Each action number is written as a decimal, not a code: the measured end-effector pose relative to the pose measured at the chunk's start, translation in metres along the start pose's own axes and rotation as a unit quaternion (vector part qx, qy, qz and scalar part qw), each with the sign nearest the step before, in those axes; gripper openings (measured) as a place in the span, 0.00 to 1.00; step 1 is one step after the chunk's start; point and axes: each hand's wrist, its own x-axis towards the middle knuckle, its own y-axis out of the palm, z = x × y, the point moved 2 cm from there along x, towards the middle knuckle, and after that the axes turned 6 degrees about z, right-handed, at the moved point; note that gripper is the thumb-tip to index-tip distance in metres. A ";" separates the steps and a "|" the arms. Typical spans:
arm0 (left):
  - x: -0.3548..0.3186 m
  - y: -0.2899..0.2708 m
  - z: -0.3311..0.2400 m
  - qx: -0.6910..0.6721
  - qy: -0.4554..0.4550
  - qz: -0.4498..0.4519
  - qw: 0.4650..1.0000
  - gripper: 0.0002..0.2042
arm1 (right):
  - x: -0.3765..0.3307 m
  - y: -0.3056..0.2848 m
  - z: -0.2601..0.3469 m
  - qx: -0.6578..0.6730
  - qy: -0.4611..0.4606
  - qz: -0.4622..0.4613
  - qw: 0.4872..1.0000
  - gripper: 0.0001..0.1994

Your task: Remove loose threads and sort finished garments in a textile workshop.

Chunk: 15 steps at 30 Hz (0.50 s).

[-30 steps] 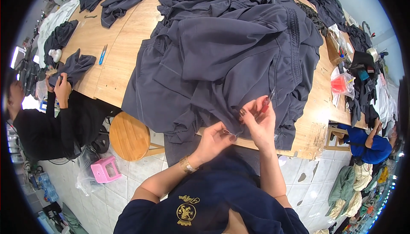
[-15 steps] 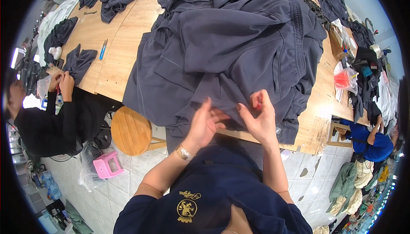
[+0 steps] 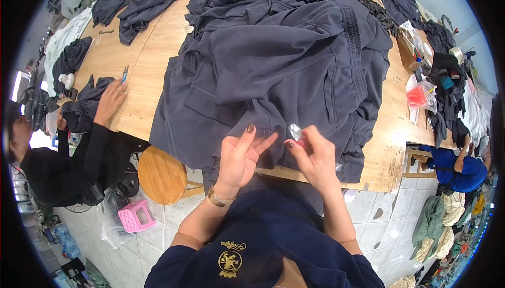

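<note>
A big heap of dark grey garments [image 3: 273, 62], with gathered elastic edging and pocket seams, lies in front of me. At its near edge my left hand [image 3: 239, 156] is open, palm turned up, thumb raised and index finger stretched toward the cloth. My right hand [image 3: 315, 156] is closed around a small tool [image 3: 295, 132]. Its shiny silver end points at the cloth, and a pinkish-red part shows between my fingers; its exact kind is not clear. The two hands are apart, with a fold of the garment between and behind them.
The wooden table [image 3: 139, 85] carries more dark garments. At left, a co-worker's hand [image 3: 111, 99] is by a blue-handled tool [image 3: 125, 73]. A round wooden stool [image 3: 161, 175] and pink plastic stool [image 3: 136, 216] stand below. A red item in clear plastic [image 3: 418, 96] lies right.
My right hand has turned, and the tool's silver end now shows. My left hand has shifted slightly left, thumb raised. The co-worker's hand has reached across to the blue-handled tool.
</note>
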 end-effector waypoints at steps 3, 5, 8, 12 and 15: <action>-0.002 -0.001 0.002 0.015 -0.003 -0.033 0.999 0.13 | -0.001 0.013 -0.003 -0.087 -0.050 0.014 0.995 0.15; -0.003 -0.002 0.002 0.024 0.003 -0.034 0.999 0.13 | 0.000 0.017 -0.004 -0.103 -0.060 0.014 0.993 0.15; -0.005 -0.004 0.003 0.039 0.019 -0.035 0.998 0.12 | 0.001 0.021 -0.004 -0.153 -0.076 0.022 0.985 0.15; -0.004 0.002 0.004 0.079 0.044 -0.028 0.996 0.12 | 0.004 0.019 -0.003 -0.166 -0.072 0.019 0.983 0.14; -0.003 0.010 0.005 0.101 0.054 -0.088 0.990 0.13 | 0.005 0.018 -0.003 -0.163 -0.062 0.031 0.984 0.13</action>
